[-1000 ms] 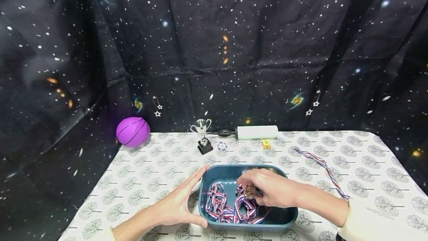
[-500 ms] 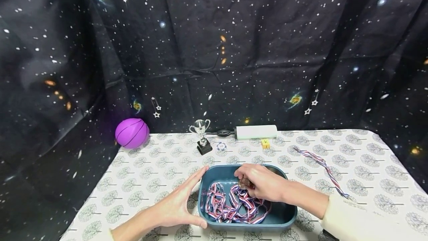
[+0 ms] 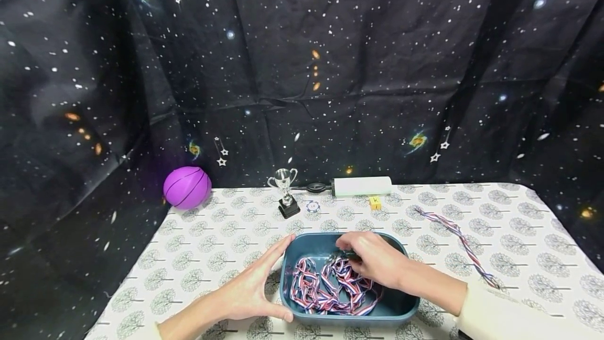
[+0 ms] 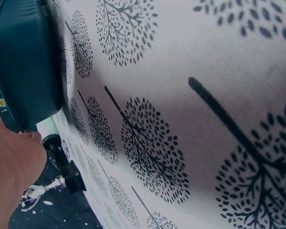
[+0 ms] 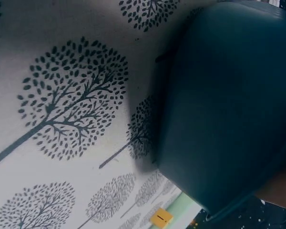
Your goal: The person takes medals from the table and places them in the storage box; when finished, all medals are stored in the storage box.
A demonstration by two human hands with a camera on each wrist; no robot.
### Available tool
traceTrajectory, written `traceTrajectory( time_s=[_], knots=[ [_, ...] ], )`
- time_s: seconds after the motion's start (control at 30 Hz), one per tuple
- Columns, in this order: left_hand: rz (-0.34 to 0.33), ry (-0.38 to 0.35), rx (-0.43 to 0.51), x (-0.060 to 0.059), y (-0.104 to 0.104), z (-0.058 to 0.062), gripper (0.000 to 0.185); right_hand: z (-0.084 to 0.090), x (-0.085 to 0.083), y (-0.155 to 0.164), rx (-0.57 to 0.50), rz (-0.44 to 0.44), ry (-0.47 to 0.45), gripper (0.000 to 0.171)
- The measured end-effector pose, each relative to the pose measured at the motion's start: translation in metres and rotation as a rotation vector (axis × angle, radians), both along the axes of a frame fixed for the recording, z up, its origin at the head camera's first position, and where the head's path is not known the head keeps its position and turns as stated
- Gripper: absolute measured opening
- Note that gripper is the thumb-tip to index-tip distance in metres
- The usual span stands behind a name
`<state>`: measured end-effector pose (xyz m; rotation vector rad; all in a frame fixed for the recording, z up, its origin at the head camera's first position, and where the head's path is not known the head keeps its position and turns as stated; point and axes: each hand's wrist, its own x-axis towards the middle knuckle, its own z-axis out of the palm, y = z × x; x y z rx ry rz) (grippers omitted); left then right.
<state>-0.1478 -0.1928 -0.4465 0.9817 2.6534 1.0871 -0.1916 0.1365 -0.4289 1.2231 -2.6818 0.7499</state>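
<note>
A dark teal bin [image 3: 302, 245] stands near the front of the table. Striped red, white and blue medal ribbons [image 3: 306, 290] lie bunched in its left and middle parts. My left hand [image 3: 255, 287] spans the bin's left end, straight fingers at the far corner and thumb at the near one. Reaching in from the right, my right hand [image 3: 377, 261] has its fingers bent down around a medal [image 3: 348, 254], of which only a dark edge shows. In the right wrist view the bin's outer wall [image 5: 224, 105] hides that hand's fingers.
Another striped ribbon [image 3: 453, 227] lies on the table to the right, running toward my sleeve. Along the back are a purple ball [image 3: 187, 188], a silver trophy cup [image 3: 285, 193], a poker chip [image 3: 313, 206], a yellow letter cube [image 3: 375, 203] and a white tube [image 3: 362, 186].
My right hand has moved slightly left and away from me inside the bin; the bronze medal face that showed earlier is now mostly hidden. More ribbon lies mid-bin. My left hand has stayed put.
</note>
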Motion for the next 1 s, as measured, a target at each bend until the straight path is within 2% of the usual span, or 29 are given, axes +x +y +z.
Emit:
traceTrajectory(
  time_s=[0.37,0.43,0.5,0.63,0.7,0.73,0.87,0.93,1.0],
  knots=[
    [-0.018,-0.007,-0.001,0.000,0.001,0.005,0.139,0.028,0.014,0.038,-0.114,-0.064,0.021,0.038],
    [-0.027,0.015,0.020,-0.002,0.001,0.009,0.131,0.033,0.017,0.047,-0.128,-0.104,0.021,0.038],
    [-0.007,0.044,0.054,-0.003,0.005,0.015,0.119,0.035,0.020,0.056,-0.137,-0.150,0.036,0.040],
    [0.084,0.099,0.144,-0.007,0.025,0.030,0.092,0.037,0.026,0.074,-0.146,-0.241,0.041,0.048],
    [0.114,0.050,0.218,-0.008,0.039,0.036,0.081,0.036,0.029,0.081,-0.156,-0.257,0.009,0.055],
    [0.122,0.001,0.265,-0.008,0.047,0.038,0.076,0.035,0.030,0.085,-0.164,-0.258,-0.021,0.058],
    [0.135,-0.250,0.445,-0.011,0.076,0.038,0.059,0.030,0.033,0.097,-0.257,-0.214,-0.190,0.064],
    [0.148,-0.330,0.477,-0.014,0.087,0.036,0.053,0.027,0.034,0.103,-0.318,-0.203,-0.280,0.064],
    [0.170,-0.348,0.444,-0.018,0.095,0.032,0.047,0.022,0.035,0.108,-0.359,-0.196,-0.327,0.067]
  ],
)
